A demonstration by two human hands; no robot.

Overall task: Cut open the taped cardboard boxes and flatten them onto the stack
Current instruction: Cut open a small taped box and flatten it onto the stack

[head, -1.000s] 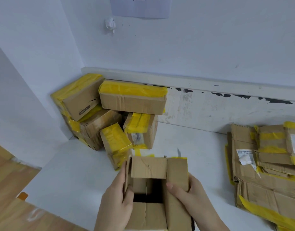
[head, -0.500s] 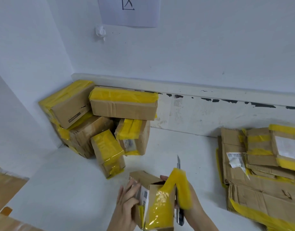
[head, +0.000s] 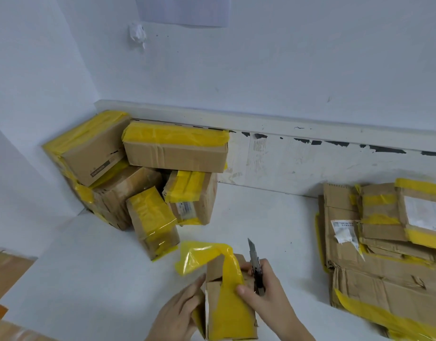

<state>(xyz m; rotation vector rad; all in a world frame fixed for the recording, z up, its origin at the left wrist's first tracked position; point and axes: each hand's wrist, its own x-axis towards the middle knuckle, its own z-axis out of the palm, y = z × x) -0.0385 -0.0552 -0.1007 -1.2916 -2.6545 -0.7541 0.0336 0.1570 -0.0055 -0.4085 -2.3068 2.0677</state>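
Observation:
A small cardboard box (head: 228, 308) with yellow tape stands between my hands at the bottom centre; a loose strip of yellow tape (head: 199, 254) flaps off its top. My left hand (head: 177, 313) presses its left side with straight fingers. My right hand (head: 268, 291) holds its right side, thumb on the taped face, and also grips a utility knife (head: 256, 267) whose blade points up and away. Several taped boxes (head: 172, 153) are piled in the back left corner. The stack of flattened boxes (head: 384, 262) lies at the right.
All of it sits on a white surface (head: 101, 267) against a white wall with a scuffed skirting board (head: 285, 163). Wooden floor (head: 7, 271) shows at the lower left. A sheet of paper (head: 185, 9) hangs on the wall above.
The box was turned from its open end facing me to its taped side facing me. The knife came into view in my right hand and a tape strip came loose at the top.

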